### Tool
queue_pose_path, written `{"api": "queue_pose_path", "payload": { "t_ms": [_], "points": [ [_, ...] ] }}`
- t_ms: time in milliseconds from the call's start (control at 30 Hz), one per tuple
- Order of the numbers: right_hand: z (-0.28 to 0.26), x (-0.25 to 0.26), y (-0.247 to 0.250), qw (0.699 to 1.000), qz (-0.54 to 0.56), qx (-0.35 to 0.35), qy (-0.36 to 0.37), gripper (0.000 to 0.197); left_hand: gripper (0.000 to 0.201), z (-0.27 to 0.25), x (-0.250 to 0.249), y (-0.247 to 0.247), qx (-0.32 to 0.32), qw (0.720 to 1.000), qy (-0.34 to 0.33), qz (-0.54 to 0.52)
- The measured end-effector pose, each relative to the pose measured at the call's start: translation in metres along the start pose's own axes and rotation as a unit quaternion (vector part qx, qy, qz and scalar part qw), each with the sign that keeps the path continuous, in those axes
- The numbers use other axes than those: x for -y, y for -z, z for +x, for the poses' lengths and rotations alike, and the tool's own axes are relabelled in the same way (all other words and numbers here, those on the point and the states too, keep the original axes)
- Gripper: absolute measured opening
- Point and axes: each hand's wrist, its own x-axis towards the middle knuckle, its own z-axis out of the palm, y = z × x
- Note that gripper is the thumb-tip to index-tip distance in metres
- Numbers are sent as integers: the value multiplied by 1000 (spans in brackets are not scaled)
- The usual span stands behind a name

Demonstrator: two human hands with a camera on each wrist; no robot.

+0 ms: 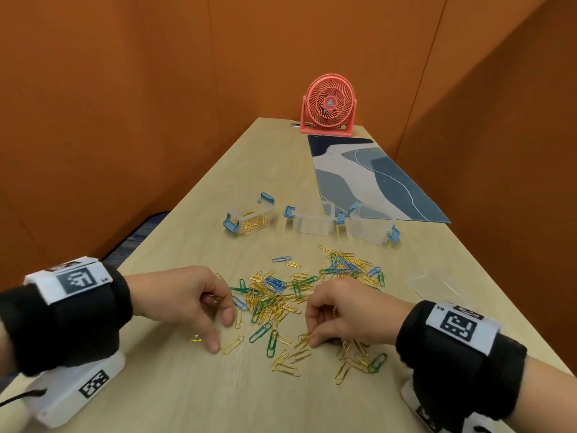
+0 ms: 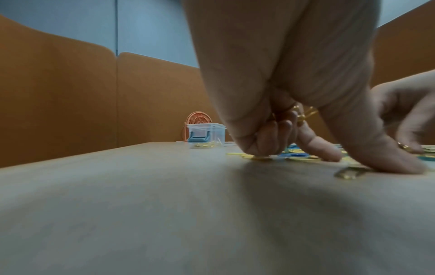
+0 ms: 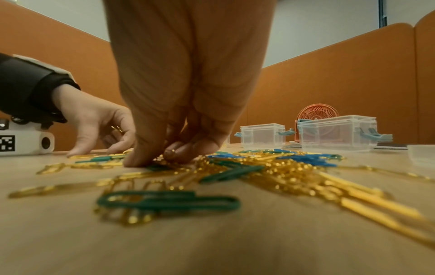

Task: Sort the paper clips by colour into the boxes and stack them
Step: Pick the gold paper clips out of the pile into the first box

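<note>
A scattered pile of gold, green and blue paper clips (image 1: 281,295) lies mid-table. Behind it stand three clear boxes with blue latches: the left box (image 1: 249,218) holds gold clips, while the middle box (image 1: 312,221) and right box (image 1: 371,228) look empty. My left hand (image 1: 187,298) keeps gold clips (image 2: 303,113) in its curled fingers, and its thumb and forefinger touch the table by a loose gold clip (image 1: 233,344). At the pile's near edge, my right hand (image 1: 340,317) pinches gold clips (image 3: 169,158) against the table with curled fingers.
A pink desk fan (image 1: 327,104) stands at the table's far end, with a blue patterned mat (image 1: 368,179) in front of it. A clear lid (image 1: 434,285) lies right of the pile. Orange partition walls (image 1: 125,120) close in the table on three sides.
</note>
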Motion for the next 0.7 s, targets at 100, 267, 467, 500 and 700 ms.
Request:
{"api": "queue_pose_path", "payload": {
  "t_ms": [100, 267, 467, 500, 700],
  "points": [
    [-1, 0, 0, 999, -43, -3, 2, 13, 18, 16, -10, -6, -67, 997, -31, 5],
    [-1, -1, 2, 997, -45, -66, 0, 9, 16, 30, -23, -6, -169, 982, -74, 32],
    [1, -12, 5, 982, -92, -153, -58, 22, 50, 42, -42, -10, -54, 982, -91, 154],
    [0, -14, 6, 979, -99, -163, -75, 23, 50, 46, -45, -10, -43, 982, -93, 160],
    [-20, -29, 16, 957, -171, -161, -168, 17, 20, 61, -52, -11, -70, 987, -81, 124]
  ]
}}
